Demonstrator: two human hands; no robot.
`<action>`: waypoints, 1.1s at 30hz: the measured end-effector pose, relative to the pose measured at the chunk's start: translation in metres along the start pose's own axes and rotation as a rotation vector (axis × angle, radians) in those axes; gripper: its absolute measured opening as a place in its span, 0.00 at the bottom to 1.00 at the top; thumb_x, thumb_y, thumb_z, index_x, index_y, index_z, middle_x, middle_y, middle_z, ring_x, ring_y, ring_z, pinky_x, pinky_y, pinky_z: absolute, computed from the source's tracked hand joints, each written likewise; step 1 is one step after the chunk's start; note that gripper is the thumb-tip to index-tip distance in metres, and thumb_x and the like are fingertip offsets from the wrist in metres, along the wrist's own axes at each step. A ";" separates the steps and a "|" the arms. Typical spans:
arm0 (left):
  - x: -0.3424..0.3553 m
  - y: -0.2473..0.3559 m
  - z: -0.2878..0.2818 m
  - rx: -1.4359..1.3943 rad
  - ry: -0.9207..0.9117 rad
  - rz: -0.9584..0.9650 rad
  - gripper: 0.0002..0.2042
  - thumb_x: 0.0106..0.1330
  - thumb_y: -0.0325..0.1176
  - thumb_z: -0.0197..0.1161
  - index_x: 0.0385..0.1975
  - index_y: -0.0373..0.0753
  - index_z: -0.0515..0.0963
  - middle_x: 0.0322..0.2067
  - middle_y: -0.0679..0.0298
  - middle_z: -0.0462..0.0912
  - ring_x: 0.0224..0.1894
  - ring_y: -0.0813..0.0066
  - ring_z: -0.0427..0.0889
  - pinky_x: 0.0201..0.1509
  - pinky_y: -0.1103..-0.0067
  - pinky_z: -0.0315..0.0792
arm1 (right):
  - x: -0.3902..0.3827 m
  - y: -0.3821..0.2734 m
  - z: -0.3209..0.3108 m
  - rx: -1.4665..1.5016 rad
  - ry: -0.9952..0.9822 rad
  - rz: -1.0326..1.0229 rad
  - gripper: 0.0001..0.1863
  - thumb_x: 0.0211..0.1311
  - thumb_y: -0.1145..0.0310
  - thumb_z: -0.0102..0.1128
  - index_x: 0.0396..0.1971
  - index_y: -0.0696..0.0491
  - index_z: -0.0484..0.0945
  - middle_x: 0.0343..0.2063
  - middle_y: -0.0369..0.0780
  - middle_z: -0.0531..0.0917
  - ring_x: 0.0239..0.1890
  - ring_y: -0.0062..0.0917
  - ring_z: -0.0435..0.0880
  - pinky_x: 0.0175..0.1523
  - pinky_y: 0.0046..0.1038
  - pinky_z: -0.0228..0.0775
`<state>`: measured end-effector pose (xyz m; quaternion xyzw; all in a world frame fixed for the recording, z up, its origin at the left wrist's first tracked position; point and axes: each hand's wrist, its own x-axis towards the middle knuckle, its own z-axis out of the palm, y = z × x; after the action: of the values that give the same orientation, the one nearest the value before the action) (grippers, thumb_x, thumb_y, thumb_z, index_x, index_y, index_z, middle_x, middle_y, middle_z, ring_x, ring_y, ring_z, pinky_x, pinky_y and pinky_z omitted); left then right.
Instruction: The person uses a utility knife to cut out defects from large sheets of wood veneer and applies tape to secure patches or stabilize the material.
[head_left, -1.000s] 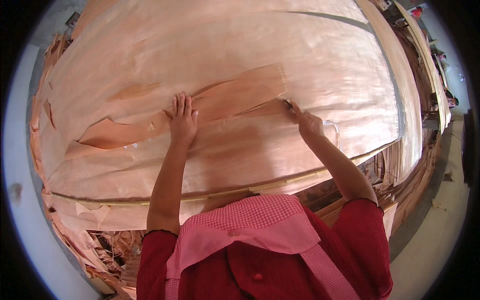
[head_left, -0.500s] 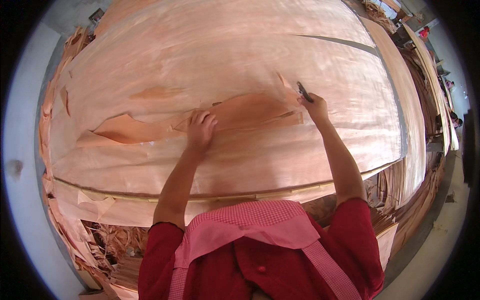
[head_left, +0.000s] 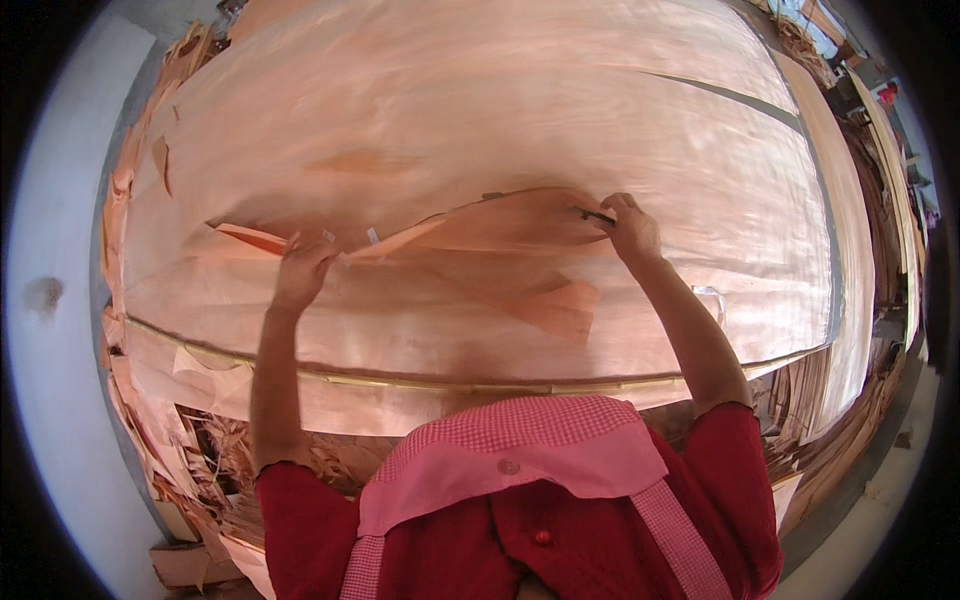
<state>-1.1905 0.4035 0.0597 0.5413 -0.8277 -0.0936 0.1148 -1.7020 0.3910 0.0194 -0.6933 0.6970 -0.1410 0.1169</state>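
Note:
A large pale, reddish wood veneer sheet [head_left: 480, 120] covers the surface before me. Across its middle runs a loose, wavy veneer strip [head_left: 500, 222], its far edge lifted and casting a shadow. My left hand [head_left: 305, 268] is closed on the strip towards its left end, where a darker orange flap shows. At the strip's right end, my right hand [head_left: 632, 232] grips a small black tool [head_left: 597, 215] whose tip points left; its exact kind is unclear. Nearer to me, a darker torn veneer piece [head_left: 568, 310] lies flat on the sheet.
A narrow dark gap [head_left: 730, 97] splits the sheet at the far right. Yellowish edging [head_left: 450, 384] runs along the near edge. Veneer scraps [head_left: 235, 440] are heaped below it. Stacked veneer [head_left: 885, 240] stands at the right, beyond the sheet; a pale wall [head_left: 60, 220] rises at the left.
My left hand has moved left along the strip and now pinches it. My right hand has come slightly nearer, its tool turned to point left. The strip's far edge stands up more.

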 end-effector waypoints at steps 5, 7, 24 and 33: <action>-0.051 -0.030 -0.053 0.257 -0.475 -0.355 0.09 0.52 0.22 0.51 0.31 0.37 0.77 0.32 0.55 0.79 0.38 0.56 0.76 0.45 0.67 0.68 | 0.000 -0.001 -0.008 -0.033 -0.076 0.090 0.12 0.47 0.62 0.63 0.32 0.50 0.77 0.35 0.36 0.76 0.34 0.33 0.77 0.37 0.33 0.69; -0.024 -0.016 -0.034 0.125 -0.235 -0.096 0.10 0.53 0.24 0.53 0.34 0.37 0.77 0.34 0.55 0.78 0.40 0.57 0.76 0.48 0.68 0.68 | -0.002 0.006 -0.004 -0.018 -0.067 0.054 0.11 0.46 0.64 0.64 0.30 0.50 0.78 0.32 0.36 0.76 0.33 0.33 0.78 0.34 0.33 0.70; 0.108 0.161 0.134 -0.090 0.180 0.239 0.14 0.54 0.38 0.61 0.38 0.41 0.75 0.49 0.62 0.71 0.56 0.59 0.63 0.58 0.65 0.57 | -0.132 0.058 -0.119 0.530 0.019 -0.220 0.13 0.39 0.89 0.53 0.25 0.57 0.77 0.28 0.40 0.80 0.31 0.27 0.80 0.35 0.24 0.72; 0.085 0.077 0.027 -0.889 0.542 -0.117 0.09 0.63 0.32 0.52 0.37 0.35 0.74 0.35 0.58 0.78 0.38 0.67 0.76 0.43 0.73 0.70 | -0.100 0.028 -0.091 0.610 -0.230 0.092 0.07 0.48 0.81 0.56 0.28 0.56 0.78 0.23 0.37 0.79 0.23 0.16 0.75 0.26 0.19 0.67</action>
<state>-1.2984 0.3565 0.0626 0.4904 -0.6171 -0.2989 0.5380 -1.7592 0.4945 0.0908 -0.6055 0.6355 -0.2586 0.4033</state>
